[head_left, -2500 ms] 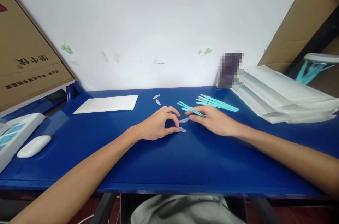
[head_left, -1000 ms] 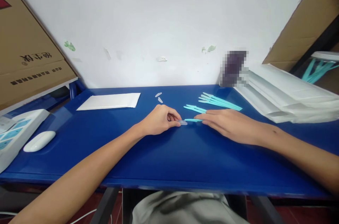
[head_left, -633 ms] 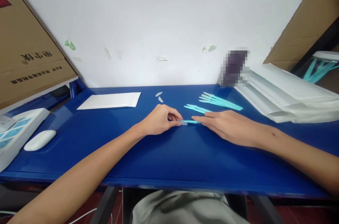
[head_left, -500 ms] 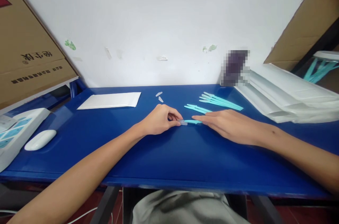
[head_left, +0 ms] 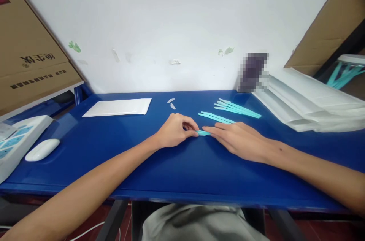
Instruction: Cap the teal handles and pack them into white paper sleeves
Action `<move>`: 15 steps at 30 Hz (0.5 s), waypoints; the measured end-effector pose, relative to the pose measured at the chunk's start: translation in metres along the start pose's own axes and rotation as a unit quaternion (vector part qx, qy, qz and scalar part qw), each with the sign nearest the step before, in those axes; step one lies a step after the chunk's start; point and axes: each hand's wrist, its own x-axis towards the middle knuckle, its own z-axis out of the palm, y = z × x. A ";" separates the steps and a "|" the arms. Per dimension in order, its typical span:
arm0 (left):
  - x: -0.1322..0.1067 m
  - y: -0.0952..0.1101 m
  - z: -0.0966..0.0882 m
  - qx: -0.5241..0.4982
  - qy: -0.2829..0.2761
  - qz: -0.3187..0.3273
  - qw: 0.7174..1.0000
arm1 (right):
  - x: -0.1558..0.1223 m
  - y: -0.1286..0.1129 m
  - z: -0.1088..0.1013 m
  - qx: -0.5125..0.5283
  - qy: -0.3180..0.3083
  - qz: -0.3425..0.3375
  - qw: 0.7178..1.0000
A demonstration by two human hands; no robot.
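Note:
A mint-green eyebrow razor (head_left: 203,133) lies between my two hands just above the table. My left hand (head_left: 177,130) is closed in a pinch at its blade end, around a small clear cap now hidden by the fingertips. From the other side, my right hand (head_left: 241,138) grips the razor's handle, which the fingers mostly cover. Behind the right hand lie a couple of mint-green razors (head_left: 218,118), and beyond them a fanned group of several more razors (head_left: 241,109). Two loose clear caps, one (head_left: 170,100) above the other (head_left: 173,106), lie beyond my left hand.
A white padded envelope (head_left: 118,107) lies at the back left of the blue table (head_left: 159,172). At the left are a white mouse (head_left: 42,150) and a white device (head_left: 25,134). White envelopes (head_left: 310,104) are stacked at the right, near a container of teal sticks (head_left: 346,72).
My right hand has moved left with the razor, closing the gap to my left hand. The clear cap, visible earlier at the left fingertips, is now covered.

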 end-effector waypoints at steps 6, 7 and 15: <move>0.003 -0.005 0.002 -0.044 0.013 0.005 0.999 | 0.002 -0.002 0.004 0.075 0.023 0.023 0.997; 0.004 -0.006 0.002 -0.042 0.015 0.013 0.999 | 0.003 0.000 0.003 0.079 0.024 0.027 0.996; 0.011 -0.021 -0.040 0.125 0.060 0.148 0.979 | 0.002 0.072 0.004 -0.023 0.126 0.173 0.977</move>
